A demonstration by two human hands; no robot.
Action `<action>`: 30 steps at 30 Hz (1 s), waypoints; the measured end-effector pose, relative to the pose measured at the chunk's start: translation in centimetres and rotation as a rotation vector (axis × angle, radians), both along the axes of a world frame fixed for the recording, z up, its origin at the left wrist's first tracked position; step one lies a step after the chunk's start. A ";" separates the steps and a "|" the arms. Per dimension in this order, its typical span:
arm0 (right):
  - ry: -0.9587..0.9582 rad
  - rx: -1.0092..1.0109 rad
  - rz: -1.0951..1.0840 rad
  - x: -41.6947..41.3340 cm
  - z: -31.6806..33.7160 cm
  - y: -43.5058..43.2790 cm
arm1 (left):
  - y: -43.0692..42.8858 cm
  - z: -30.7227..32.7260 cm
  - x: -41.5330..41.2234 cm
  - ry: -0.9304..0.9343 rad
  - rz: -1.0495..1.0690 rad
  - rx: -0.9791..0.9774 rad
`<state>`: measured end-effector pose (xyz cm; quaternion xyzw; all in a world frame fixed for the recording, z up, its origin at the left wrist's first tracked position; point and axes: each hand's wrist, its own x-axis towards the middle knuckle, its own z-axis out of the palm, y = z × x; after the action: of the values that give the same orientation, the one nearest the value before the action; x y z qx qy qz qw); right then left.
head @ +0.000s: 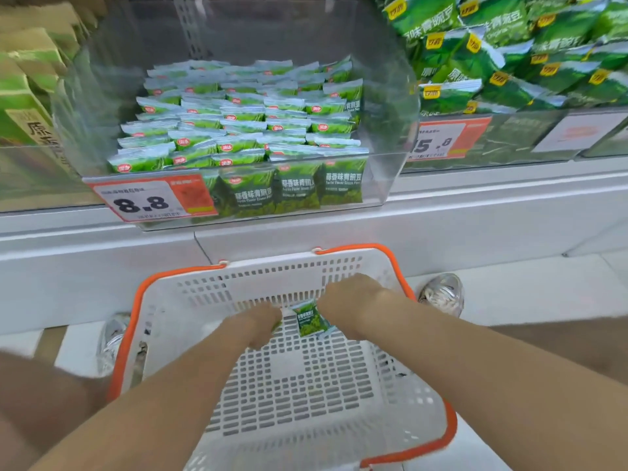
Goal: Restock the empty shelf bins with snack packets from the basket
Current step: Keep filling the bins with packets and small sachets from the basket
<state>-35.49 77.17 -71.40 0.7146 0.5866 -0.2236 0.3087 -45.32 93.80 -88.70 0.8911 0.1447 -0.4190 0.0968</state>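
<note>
A: In the basket point(238, 278), where lay the packet point(311, 320)?
B: On its floor between the hands, long axis toward the bin point(387, 171). Left hand point(263, 322) and right hand point(353, 300) were both just beside it; fingers hidden, grip unclear.

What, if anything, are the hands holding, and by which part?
Cannot tell: left hand and right hand sit at the green packet's side edges, fingertips hidden.
</note>
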 end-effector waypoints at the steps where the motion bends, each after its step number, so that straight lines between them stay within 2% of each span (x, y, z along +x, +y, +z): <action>1: 0.000 -0.006 0.007 0.1 -0.2 0.3 | 0.4 -0.9 -0.4 -0.014 0.018 -0.041; 4: 0.005 -0.028 0.012 0.3 -0.7 1.3 | 0.6 -3.1 -0.7 -0.070 0.052 -0.076; 9: 0.021 -0.016 0.049 0.4 -1.3 2.8 | -1.0 -3.9 -0.1 -0.121 0.307 -0.173; 11: 0.024 -0.001 0.059 0.3 -1.6 3.1 | -1.4 -4.4 0.0 -0.171 0.421 -0.256; 13: 0.025 0.005 0.054 0.4 -1.8 3.2 | -1.7 -4.0 -0.1 -0.284 0.431 -0.314; 15: 0.087 0.007 -0.017 0.9 -1.5 3.1 | -2.1 -2.3 0.5 -0.387 0.483 -0.363; 18: 0.302 0.012 -0.212 1.9 -0.6 3.1 | -3.4 1.7 1.3 -0.617 0.410 -0.436; 20: 0.359 0.045 -0.299 2.7 -0.4 2.9 | -4.3 3.7 1.8 -0.696 0.435 -0.531; 24: 0.290 0.140 -0.415 4.3 -0.4 1.2 | -5.5 6.9 2.3 -0.777 0.649 -0.739; 27: 0.429 0.216 -0.556 5.1 -0.6 -0.5 | -5.7 8.8 2.0 -0.821 0.710 -0.810; 30: 0.588 0.331 -0.647 5.3 -0.6 -1.5 | -5.6 10.3 1.6 -0.849 0.667 -0.789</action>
<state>-30.17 75.66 -72.01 0.8068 0.4238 -0.4048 -0.0745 -43.76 88.21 -78.36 0.7838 0.1978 -0.0009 0.5886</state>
